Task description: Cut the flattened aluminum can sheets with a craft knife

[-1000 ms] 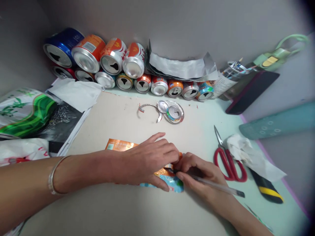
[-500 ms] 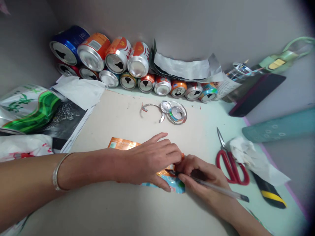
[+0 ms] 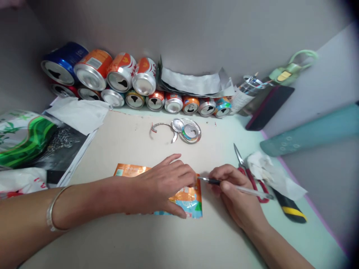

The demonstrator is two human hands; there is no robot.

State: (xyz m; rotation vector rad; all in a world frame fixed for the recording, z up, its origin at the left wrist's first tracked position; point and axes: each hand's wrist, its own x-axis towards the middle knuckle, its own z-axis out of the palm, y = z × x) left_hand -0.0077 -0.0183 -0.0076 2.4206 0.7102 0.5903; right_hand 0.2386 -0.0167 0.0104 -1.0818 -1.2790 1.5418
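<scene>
My left hand [image 3: 171,183] rests on an orange and blue printed sheet [image 3: 190,196], which looks cut from a drink can. Its thumb is spread toward me and its fingers are apart, covering the sheet's middle. Pinched in my right hand [image 3: 235,190] is a pen [image 3: 249,191] with a clear barrel and a black grip. The pen's metal tip points left, at the sheet's upper right edge close to my left fingertips. Whether tip and sheet touch, I cannot tell.
Several drink cans [image 3: 144,83] are stacked along the wall, with curved metal sheets [image 3: 193,83] on top. Cut can ends [image 3: 190,131] and a strip lie beyond the sheet. Red-handled scissors [image 3: 252,179], crumpled tissue [image 3: 262,166] and a black-yellow tool [image 3: 293,213] lie right.
My right hand has drawn back from the sheet, and the pen tip has shifted up to its edge. My left hand stays on the sheet. The whole view has shifted slightly.
</scene>
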